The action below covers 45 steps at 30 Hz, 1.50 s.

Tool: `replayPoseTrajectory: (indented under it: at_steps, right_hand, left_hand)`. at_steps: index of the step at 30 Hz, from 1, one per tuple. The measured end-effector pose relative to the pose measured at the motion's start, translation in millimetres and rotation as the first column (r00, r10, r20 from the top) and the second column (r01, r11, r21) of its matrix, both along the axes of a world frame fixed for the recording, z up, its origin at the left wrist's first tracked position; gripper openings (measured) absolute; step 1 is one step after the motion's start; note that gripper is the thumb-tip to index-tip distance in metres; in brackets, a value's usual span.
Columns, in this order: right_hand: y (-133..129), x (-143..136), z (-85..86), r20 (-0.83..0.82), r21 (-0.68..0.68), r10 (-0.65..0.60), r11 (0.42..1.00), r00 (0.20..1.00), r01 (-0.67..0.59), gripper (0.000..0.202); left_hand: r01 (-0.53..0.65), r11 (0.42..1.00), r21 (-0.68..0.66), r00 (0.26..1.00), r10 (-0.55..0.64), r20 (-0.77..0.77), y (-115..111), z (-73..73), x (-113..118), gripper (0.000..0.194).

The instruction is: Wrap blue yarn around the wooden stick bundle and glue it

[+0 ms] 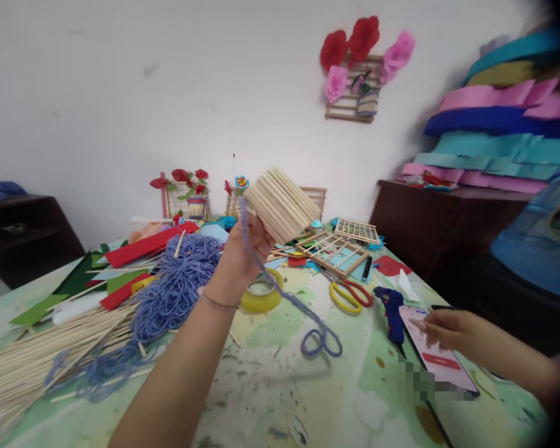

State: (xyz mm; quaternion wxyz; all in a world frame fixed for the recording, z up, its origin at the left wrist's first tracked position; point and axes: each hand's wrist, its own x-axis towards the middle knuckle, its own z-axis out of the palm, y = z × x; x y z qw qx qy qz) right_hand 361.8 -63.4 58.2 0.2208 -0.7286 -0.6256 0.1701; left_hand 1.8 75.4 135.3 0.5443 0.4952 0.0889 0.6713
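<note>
The left hand was raised above the counter, its fingers closed around a bundle of wooden sticks with a strand of blue yarn trailing down to the counter. The right hand rested with fingers extended, flat on a phone beside a blue glue gun. Yellow-handled scissors and a tape roll lay between.
</note>
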Motion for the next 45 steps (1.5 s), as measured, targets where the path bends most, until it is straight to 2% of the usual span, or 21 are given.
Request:
replayPoseTrajectory:
  at_steps: [2,4,6,9,12,15,17,20,23,25,28,31,34,37,39,41,43,45]
  right_hand:
    - [-2,14,-17.1,-0.008,-0.055,-0.069,0.996,0.998,0.069,0.052]
    - [-3,13,-27.1,0.005,-0.018,-0.152,0.988,0.988,0.152,0.057]
    - [0,0,-33.0,0.009,0.064,-0.19,0.98,0.982,0.189,0.062]
    - [9,-24,-40.0,0.038,0.17,-0.193,0.968,0.981,0.184,0.062]
    - [19,-37,-46.7,0.111,0.24,-0.249,0.946,0.962,0.217,0.053]
    - [24,-40,-50.7,0.194,0.25,-0.382,0.91,0.903,0.331,0.049]
    - [26,-42,-50.5,0.277,0.257,-0.428,0.896,0.86,0.363,0.049]
    - [28,-46,-46.2,0.438,0.288,-0.428,0.9,0.791,0.328,0.047]
    - [33,-49,-39.8,0.554,0.239,-0.4,0.917,0.731,0.32,0.05]
    - [39,-50,-36.1,0.571,0.175,-0.369,0.927,0.734,0.331,0.05]
    - [47,-51,-32.0,0.528,0.112,-0.344,0.934,0.776,0.338,0.044]
    - [50,-53,-27.0,0.485,0.099,-0.341,0.936,0.805,0.337,0.039]
    - [44,-57,-20.1,0.298,0.201,-0.413,0.908,0.861,0.366,0.039]
    - [32,-65,-15.2,-0.145,0.322,-0.417,0.838,0.897,0.442,0.039]
    - [24,-71,-14.7,-0.415,0.282,-0.356,0.824,0.837,0.491,0.043]
    - [17,-76,-16.4,-0.607,0.211,-0.29,0.839,0.74,0.502,0.045]
    - [11,-80,-19.3,-0.719,0.184,-0.163,0.893,0.676,0.411,0.043]
    - [6,-84,-22.4,-0.755,0.159,-0.059,0.95,0.653,0.269,0.042]
  left_hand:
    - [0.198,0.974,-0.113,0.98,-0.2,-0.011,-4,-2.0,9,0.017]
    - [0.31,0.935,-0.174,0.945,-0.323,-0.056,-8,-7.9,19,0.023]
    - [0.372,0.903,-0.214,0.912,-0.398,-0.098,-11,-15.9,27,0.025]
    - [0.403,0.886,-0.229,0.876,-0.446,-0.183,-13,-26.5,32,0.02]
    - [0.375,0.912,-0.166,0.835,-0.41,-0.367,-14,-30.1,30,0.025]
    - [0.312,0.949,-0.045,0.782,-0.283,-0.555,-18,-26.3,27,0.031]
    - [0.25,0.968,-0.008,0.757,-0.2,-0.622,-21,-22.4,27,0.031]
    - [0.051,0.996,-0.071,0.719,-0.086,-0.69,-22,-20.7,28,0.03]
    - [-0.106,0.986,-0.13,0.619,-0.037,-0.785,-17,-26.6,29,0.035]
    - [-0.107,0.986,-0.132,0.548,-0.052,-0.835,-14,-31.8,29,0.043]
    - [-0.008,0.994,-0.105,0.452,-0.09,-0.888,-15,-34.9,30,0.057]
    - [0.021,0.999,-0.039,0.301,-0.043,-0.953,-22,-33.8,32,0.048]
    - [0.006,0.998,0.062,0.118,0.061,-0.991,-24,-38.3,39,0.031]
    - [0.115,0.984,0.139,0.048,0.135,-0.99,-17,-55.6,47,0.02]
    - [0.159,0.973,0.168,0.075,0.158,-0.985,-9,-72.4,54,0.019]
    - [0.161,0.976,0.146,0.139,0.124,-0.982,-3,-89.4,60,0.02]
    - [0.141,0.985,0.103,0.202,0.073,-0.977,1,-102.8,66,0.021]
    - [0.104,0.993,0.06,0.239,0.034,-0.97,2,-110.7,70,0.021]
